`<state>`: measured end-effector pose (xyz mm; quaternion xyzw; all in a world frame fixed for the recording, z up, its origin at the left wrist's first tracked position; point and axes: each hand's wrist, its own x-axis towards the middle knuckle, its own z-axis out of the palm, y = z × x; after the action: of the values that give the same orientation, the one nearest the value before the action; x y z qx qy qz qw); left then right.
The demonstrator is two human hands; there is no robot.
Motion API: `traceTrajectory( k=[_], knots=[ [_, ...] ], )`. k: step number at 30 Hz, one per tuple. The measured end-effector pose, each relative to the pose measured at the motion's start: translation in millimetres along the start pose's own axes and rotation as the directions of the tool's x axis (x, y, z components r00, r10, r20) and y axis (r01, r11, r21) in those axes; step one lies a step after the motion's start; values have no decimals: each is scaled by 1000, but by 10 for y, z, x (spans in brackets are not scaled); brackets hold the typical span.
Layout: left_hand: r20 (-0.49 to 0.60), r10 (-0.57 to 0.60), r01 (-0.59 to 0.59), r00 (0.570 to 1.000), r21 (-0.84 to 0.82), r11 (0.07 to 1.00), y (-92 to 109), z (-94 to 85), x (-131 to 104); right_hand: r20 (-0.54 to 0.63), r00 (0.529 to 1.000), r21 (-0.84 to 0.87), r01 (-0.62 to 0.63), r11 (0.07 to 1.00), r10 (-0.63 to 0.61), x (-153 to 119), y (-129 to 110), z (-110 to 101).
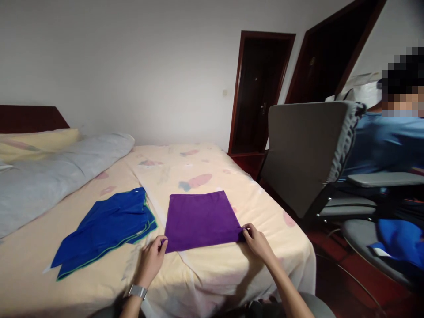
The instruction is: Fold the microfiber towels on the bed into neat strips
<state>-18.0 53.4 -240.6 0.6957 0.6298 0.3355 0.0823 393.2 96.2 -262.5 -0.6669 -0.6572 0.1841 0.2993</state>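
A purple cloth (201, 218) lies spread in a near-rectangle on the bed, its near edge lifted slightly at the right corner. My left hand (155, 255), with a watch band on the wrist, pinches the near left corner. At the near right corner my right hand (256, 238) grips the cloth between thumb and fingers. To the left of my left hand rest blue cloths (109, 225) with green edging, partly overlapping each other.
The bed (265, 212) has a patterned cream sheet. A grey rolled quilt (66, 170) and a yellow pillow (39, 141) are at its left. On the right a person in a blue shirt (387, 141) sits in a grey chair (301, 154), near a stool (361, 247) holding blue cloth.
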Motion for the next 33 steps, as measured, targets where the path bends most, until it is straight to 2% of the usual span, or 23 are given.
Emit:
traceTrajectory(
  k=[2, 5, 8, 12, 15, 19, 21, 23, 25, 27, 30, 33],
  knots=[
    [-54, 53, -50, 997, 65, 997, -14, -38, 9, -3, 999, 44, 36, 998, -36, -15, 24, -36],
    [-106, 110, -92, 988, 162, 983, -14, -52, -4, 31, 996, 3, 86, 996, -86, -37, 33, -88],
    [-49, 112, -97, 992, 249, 964, 13, -3, -53, 77, 995, -69, 72, 995, -66, -50, 40, -92],
    [61, 108, -122, 992, 315, 941, 61, 18, -99, 130, 990, -62, 57, 996, -48, -56, 60, -62],
    [35, 172, -172, 984, 380, 909, 94, -38, -103, 116, 991, -98, 72, 993, -60, -68, 62, -38],
    [-19, 379, -338, 925, 411, 847, 173, -42, -123, 46, 990, -240, 138, 961, -131, -78, 30, -30],
    [8, 485, -451, 875, 381, 807, 258, 18, -154, 2, 984, -312, 170, 935, -178, -80, -15, -46],
    [80, 573, -562, 816, 346, 752, 381, 112, -189, -75, 974, -363, 172, 916, -213, -99, -98, -49],
    [161, 637, -651, 754, 319, 689, 526, 230, -215, -147, 951, -363, 204, 909, -273, -160, -230, 5],
    [207, 664, -692, 719, 312, 651, 664, 360, -227, -145, 912, -320, 324, 890, -384, -278, -403, 145],
    [232, 652, -689, 722, 328, 646, 784, 541, -227, -26, 824, -243, 545, 803, -567, -509, -658, 469],
    [259, 624, -675, 737, 321, 664, 753, 635, -226, 65, 764, -218, 639, 738, -643, -662, -764, 727]
  ],
)
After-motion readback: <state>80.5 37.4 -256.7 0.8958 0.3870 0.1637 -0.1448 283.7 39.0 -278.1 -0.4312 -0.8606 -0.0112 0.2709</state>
